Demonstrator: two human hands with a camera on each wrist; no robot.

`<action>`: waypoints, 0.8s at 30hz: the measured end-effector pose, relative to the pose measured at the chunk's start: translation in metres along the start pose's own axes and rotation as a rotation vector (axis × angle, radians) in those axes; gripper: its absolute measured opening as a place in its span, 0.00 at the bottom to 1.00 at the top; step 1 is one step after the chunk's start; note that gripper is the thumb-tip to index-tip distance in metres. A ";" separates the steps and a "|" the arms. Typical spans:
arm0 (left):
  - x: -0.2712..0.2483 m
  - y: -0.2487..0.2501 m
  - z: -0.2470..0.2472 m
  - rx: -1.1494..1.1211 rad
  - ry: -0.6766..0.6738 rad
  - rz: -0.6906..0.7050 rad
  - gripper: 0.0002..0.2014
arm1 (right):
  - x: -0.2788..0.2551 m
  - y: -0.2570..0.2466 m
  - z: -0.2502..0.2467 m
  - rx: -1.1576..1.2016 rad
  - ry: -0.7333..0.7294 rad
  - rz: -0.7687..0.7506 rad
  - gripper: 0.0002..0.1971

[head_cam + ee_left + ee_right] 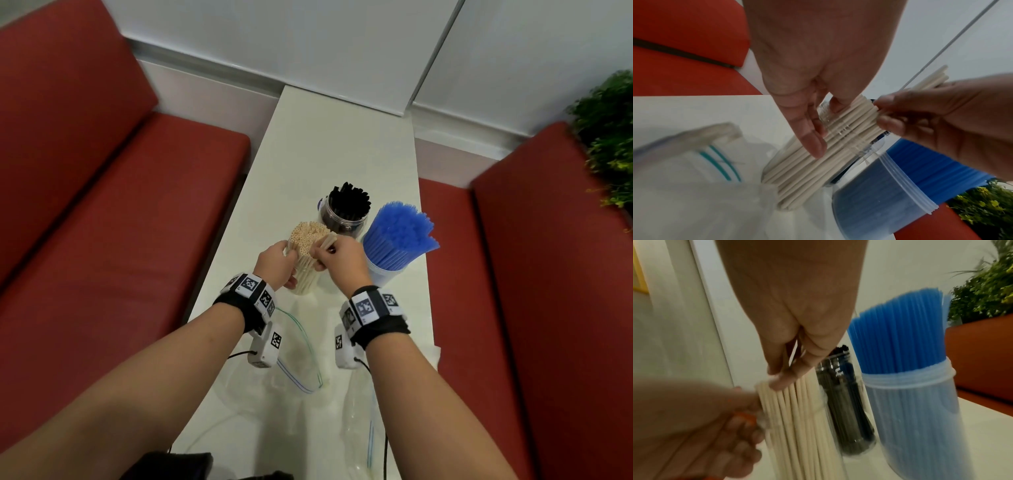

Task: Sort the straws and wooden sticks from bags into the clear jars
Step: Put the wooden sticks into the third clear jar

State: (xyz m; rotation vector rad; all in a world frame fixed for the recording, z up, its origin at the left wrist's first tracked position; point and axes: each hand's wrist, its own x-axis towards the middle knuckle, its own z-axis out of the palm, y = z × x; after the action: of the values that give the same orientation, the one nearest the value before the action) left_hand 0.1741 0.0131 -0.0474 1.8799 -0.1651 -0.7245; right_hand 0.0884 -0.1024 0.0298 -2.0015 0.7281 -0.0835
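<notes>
A clear jar (306, 274) packed with beige straws (308, 236) stands on the white table (329, 154). My left hand (282, 262) grips the jar's left side; in the left wrist view its fingers (813, 142) lie along the jar wall (865, 146). My right hand (323, 255) pinches a few beige straws (328, 244) at the top right of the bundle. In the right wrist view the right fingertips (785, 379) sit on the straw tops (797, 418). Two clear zip bags (298, 356) (363, 428) lie flat near me.
A jar of black straws (346, 209) stands just behind the beige jar. A taller jar of blue straws (394, 240) is right beside my right hand. Red bench seats (120, 240) flank the narrow table, and a plant (609, 137) is at far right.
</notes>
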 end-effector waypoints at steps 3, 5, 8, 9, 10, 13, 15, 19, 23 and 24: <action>-0.001 0.001 0.000 -0.012 -0.007 -0.008 0.10 | -0.003 0.010 0.008 -0.083 0.086 -0.112 0.21; -0.002 0.002 0.000 -0.011 -0.010 -0.010 0.11 | -0.004 0.006 0.007 -0.101 0.232 -0.259 0.29; -0.004 0.004 0.000 -0.015 -0.006 -0.003 0.13 | 0.002 -0.002 0.013 -0.259 0.387 -0.445 0.30; -0.005 0.004 0.000 -0.014 -0.002 -0.001 0.13 | 0.003 -0.001 0.019 -0.391 0.348 -0.460 0.31; -0.006 0.003 0.000 -0.010 -0.001 0.000 0.13 | 0.003 0.003 0.026 -0.518 0.266 -0.447 0.32; -0.007 0.002 -0.003 0.001 -0.034 -0.003 0.15 | -0.001 0.028 0.045 -0.731 0.015 -0.288 0.35; -0.007 0.002 -0.007 -0.048 -0.086 -0.019 0.15 | 0.002 0.035 0.047 -0.700 -0.014 -0.268 0.36; 0.000 -0.008 -0.023 -0.062 0.136 0.007 0.17 | -0.010 0.031 0.036 -0.356 0.281 -0.421 0.23; -0.001 -0.040 -0.059 0.319 0.250 -0.096 0.15 | -0.042 0.041 0.047 -0.254 -0.083 -0.257 0.23; -0.005 -0.048 -0.065 0.456 0.119 -0.173 0.16 | -0.049 0.046 0.053 -0.290 -0.308 -0.105 0.27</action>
State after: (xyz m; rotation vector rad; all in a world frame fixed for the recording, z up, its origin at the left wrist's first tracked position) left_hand 0.1957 0.0879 -0.0711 2.3897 -0.0974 -0.7309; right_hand 0.0456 -0.0515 -0.0244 -2.2603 0.4566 0.2781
